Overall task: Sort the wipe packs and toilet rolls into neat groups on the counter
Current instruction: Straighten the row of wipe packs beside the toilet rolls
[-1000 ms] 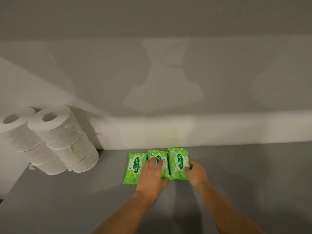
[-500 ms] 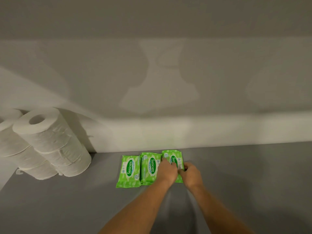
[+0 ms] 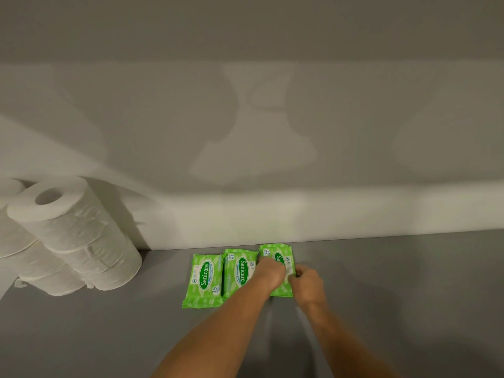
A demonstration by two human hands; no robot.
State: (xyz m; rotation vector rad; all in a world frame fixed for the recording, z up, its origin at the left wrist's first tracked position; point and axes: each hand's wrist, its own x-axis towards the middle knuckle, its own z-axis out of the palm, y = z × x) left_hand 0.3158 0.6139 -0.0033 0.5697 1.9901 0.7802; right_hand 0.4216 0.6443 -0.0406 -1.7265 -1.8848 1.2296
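I see the right-most wipe pack (image 3: 278,255) lying flat near the wall, held between both hands. My left hand (image 3: 271,272) rests on top of it with fingers curled over its middle; my right hand (image 3: 306,283) pinches its right edge. Two more wipe packs (image 3: 204,279) sit in a row just left, touching side by side. Each green label reads "Sanicare" and "15". Stacked toilet rolls (image 3: 79,236) stand well apart at the far left of the grey counter (image 3: 409,296).
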